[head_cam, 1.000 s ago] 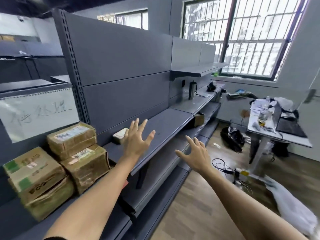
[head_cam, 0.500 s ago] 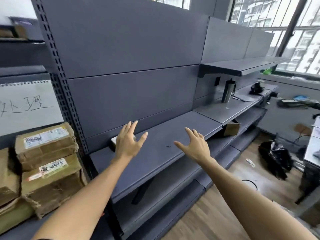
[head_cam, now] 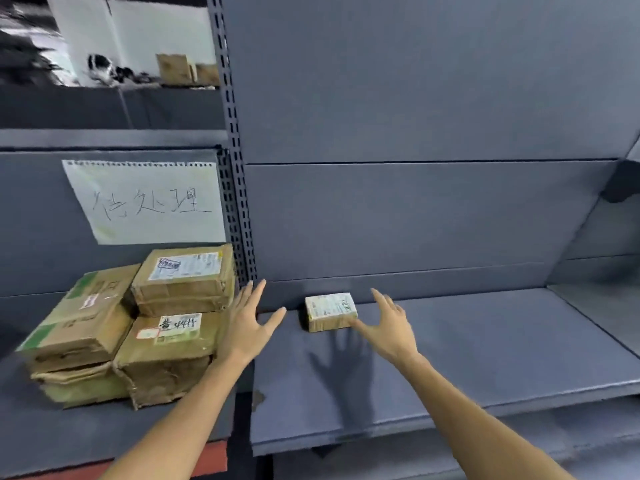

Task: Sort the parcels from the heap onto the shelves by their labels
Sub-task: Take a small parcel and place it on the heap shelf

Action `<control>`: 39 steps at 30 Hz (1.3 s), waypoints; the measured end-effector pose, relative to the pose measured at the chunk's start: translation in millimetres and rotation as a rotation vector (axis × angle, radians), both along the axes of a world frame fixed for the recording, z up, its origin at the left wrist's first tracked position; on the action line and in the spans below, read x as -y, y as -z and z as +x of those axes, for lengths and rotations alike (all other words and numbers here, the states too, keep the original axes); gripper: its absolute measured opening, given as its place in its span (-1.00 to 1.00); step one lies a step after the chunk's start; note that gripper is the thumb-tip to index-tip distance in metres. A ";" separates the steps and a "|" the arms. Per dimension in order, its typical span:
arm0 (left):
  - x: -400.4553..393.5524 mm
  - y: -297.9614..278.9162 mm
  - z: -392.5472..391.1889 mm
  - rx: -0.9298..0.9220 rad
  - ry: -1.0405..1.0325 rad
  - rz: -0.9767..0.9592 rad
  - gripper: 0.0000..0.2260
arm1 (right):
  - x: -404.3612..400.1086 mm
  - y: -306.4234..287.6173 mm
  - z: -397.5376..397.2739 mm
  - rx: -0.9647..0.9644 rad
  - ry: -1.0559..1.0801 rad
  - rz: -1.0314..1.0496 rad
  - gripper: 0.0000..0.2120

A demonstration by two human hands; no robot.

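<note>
A small brown parcel (head_cam: 330,311) with a white label on top lies on the grey shelf (head_cam: 485,348), close to the back panel. My left hand (head_cam: 247,323) hovers open just left of it, fingers spread, holding nothing. My right hand (head_cam: 389,325) is open too, fingers spread, its thumb at the parcel's right front corner. On the neighbouring left shelf stands a stack of several labelled cardboard parcels (head_cam: 173,323).
A handwritten paper sign (head_cam: 145,200) hangs on the left bay's back panel above the stack. A perforated upright post (head_cam: 239,202) divides the two bays. More boxes (head_cam: 185,69) sit on a far upper shelf. A lower shelf (head_cam: 519,445) juts out beneath.
My view has swung left and closer to the shelf. Both hands have come nearer the small parcel, one on each side, and the parcel stack now shows fully.
</note>
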State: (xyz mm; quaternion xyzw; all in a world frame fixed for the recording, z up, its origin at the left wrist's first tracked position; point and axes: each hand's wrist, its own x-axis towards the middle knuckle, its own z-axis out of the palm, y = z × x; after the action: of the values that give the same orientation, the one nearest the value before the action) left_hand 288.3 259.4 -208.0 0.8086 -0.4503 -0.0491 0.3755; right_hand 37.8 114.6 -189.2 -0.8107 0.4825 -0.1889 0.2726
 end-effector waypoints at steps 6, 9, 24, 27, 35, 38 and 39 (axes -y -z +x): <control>52.4 30.4 8.2 -0.232 0.033 0.071 -0.46 | 43.5 28.7 25.0 0.159 0.013 0.268 -0.19; 88.5 42.7 1.9 -0.437 0.008 0.113 -0.54 | 67.5 34.9 37.0 0.252 0.063 0.430 -0.26; 147.9 83.5 -44.2 -0.323 -0.284 0.170 -0.66 | 96.8 88.3 53.8 -0.063 -0.177 0.206 -0.63; 146.3 56.5 -50.3 -0.478 -0.266 -0.151 -0.75 | 97.4 75.0 51.0 0.220 -0.213 0.408 -0.75; 157.3 -54.8 -38.3 -0.486 -0.119 -0.494 -0.76 | 115.0 -14.1 53.2 0.658 -0.199 0.442 -0.77; 157.1 -102.2 -30.1 -0.381 -0.025 -0.494 -0.76 | 131.8 -51.9 52.7 0.699 -0.284 0.505 -0.72; 157.8 -118.9 -29.2 -0.353 0.011 -0.493 -0.78 | 136.3 -64.2 52.5 0.720 -0.331 0.524 -0.78</control>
State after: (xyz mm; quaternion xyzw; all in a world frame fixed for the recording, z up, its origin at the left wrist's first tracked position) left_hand 259.1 101.6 -89.2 0.6697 -0.3808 -0.0801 0.6325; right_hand 90.3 -21.7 -125.1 -0.6637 0.2530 -0.2838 0.6441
